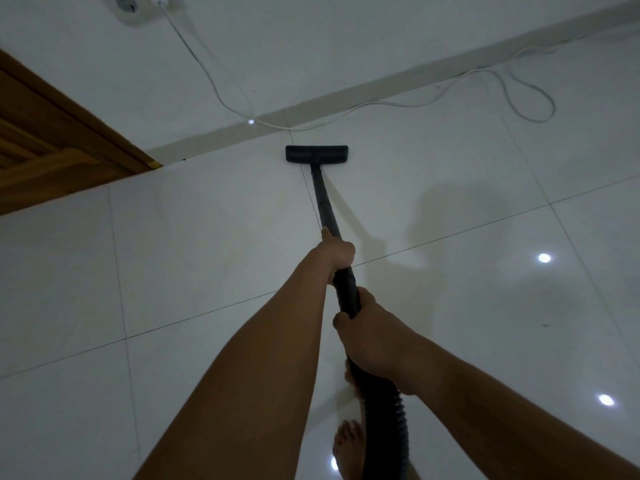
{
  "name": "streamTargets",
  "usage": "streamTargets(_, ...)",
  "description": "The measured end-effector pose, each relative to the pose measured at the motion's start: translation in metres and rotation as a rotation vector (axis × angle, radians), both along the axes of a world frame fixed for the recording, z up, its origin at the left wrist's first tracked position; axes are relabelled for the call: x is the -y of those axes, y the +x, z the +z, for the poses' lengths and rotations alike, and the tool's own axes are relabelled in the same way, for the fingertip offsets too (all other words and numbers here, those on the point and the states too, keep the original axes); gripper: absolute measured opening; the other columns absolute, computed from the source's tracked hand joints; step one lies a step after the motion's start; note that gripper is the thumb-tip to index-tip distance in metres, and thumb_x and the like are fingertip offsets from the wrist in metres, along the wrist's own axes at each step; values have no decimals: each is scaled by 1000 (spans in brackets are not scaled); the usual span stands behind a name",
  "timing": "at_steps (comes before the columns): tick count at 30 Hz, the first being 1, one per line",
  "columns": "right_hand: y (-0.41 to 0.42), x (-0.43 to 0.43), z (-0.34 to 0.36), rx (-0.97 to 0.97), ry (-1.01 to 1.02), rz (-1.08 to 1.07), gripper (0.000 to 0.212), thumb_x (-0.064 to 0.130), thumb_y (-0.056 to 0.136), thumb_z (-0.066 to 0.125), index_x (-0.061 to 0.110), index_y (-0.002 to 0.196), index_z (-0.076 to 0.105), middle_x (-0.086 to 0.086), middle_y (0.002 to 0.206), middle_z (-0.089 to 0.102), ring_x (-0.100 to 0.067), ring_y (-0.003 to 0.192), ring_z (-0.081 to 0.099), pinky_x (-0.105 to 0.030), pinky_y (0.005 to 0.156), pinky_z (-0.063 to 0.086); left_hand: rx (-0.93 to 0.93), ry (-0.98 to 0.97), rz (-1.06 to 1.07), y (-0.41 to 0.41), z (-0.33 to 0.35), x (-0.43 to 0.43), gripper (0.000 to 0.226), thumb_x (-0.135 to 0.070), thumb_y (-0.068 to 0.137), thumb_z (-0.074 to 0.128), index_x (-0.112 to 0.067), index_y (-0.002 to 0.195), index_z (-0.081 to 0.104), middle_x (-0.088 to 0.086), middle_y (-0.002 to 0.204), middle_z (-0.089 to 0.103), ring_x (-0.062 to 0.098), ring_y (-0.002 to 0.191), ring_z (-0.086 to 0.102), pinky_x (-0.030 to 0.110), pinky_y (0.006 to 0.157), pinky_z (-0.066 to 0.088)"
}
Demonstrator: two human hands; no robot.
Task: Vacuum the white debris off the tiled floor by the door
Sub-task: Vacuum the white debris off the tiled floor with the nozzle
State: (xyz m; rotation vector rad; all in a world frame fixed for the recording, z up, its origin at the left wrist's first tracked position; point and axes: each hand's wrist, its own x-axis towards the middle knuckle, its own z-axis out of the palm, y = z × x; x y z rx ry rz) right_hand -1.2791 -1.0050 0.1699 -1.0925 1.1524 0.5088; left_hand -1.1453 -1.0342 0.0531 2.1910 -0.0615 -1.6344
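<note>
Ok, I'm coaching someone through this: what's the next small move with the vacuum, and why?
Probably slide the nozzle a little left and forward, toward the small white spot by the skirting, possibly debris. The left hand and right hand both grip the wand, the nozzle sits on the tiles short of that spot, and a white cable lies close by, so go gently.

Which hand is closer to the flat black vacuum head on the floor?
Left. The left hand grips the black wand, nearer the flat black plastic vacuum head; the right hand holds it farther back, by the ribbed hose.
</note>
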Motion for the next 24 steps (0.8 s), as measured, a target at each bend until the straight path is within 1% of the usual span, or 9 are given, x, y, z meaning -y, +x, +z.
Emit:
streamTargets(2,6,6,-8,5,-1,3,53,21,104,45,32,151,24,-16,93,59,-18,50,60,-25,43,51,2,-9,15,7,-5,7,78,-14,104,38,-31,160,-13,12,121,48,24,84,53,40,82,53)
streamTargets(6,13,16,-23,6,-2,-1,53,21,104,44,33,151,23,-13,93,58,-17,52,60,-27,48,55,3,-19,39,16,-14,17,77,-15,104,37,-32,159,-14,14,141,46,27,98,53,40,82,51)
streamTargets(8,16,21,-30,4,-25,10,54,22,104,44,33,152,22,-14,92,58,-16,50,60,-30,52,58,20,-33,45,18,-19,22,77,-13,103,38,-31,160,-11,13,142,46,28,101,54,41,83,52)
streamTargets(11,18,25,-40,16,-64,50,56,25,105,43,33,154,19,-14,89,60,-15,49,61,-31,54,60,34,-45,57,21,-28,28,77,-14,103,38,-30,160,-11,14,141,48,32,113,58,42,87,54)
streamTargets(12,18,25,-42,16,-68,55,56,25,105,43,33,155,18,-14,88,60,-16,49,61,-32,55,60,35,-47,59,22,-32,28,77,-14,103,39,-30,160,-12,14,141,48,32,112,58,42,88,54)
streamTargets(15,18,21,-43,1,-52,39,56,24,105,44,32,154,19,-15,91,59,-16,49,60,-30,51,57,39,-56,41,20,-34,23,78,-14,104,38,-30,159,-14,12,144,44,26,98,53,38,82,50)
streamTargets(18,15,6,-37,-20,-14,20,53,23,105,46,30,152,22,-15,91,57,-16,50,58,-28,46,53,29,-46,29,15,-30,9,78,-12,104,37,-31,159,-15,12,147,42,25,95,51,38,80,48)
streamTargets(20,11,-7,-29,-35,-3,8,49,23,105,45,30,149,25,-15,90,56,-17,49,58,-27,44,52,18,-43,18,10,-24,-3,78,-12,104,36,-31,159,-15,12,146,42,23,90,51,39,80,49)
streamTargets(24,-3,-42,-10,-46,12,-14,48,22,105,45,28,148,26,-14,89,56,-18,51,59,-27,45,52,3,-17,-22,-5,-10,-40,77,-14,104,37,-32,159,-15,14,141,47,26,94,53,40,79,52)
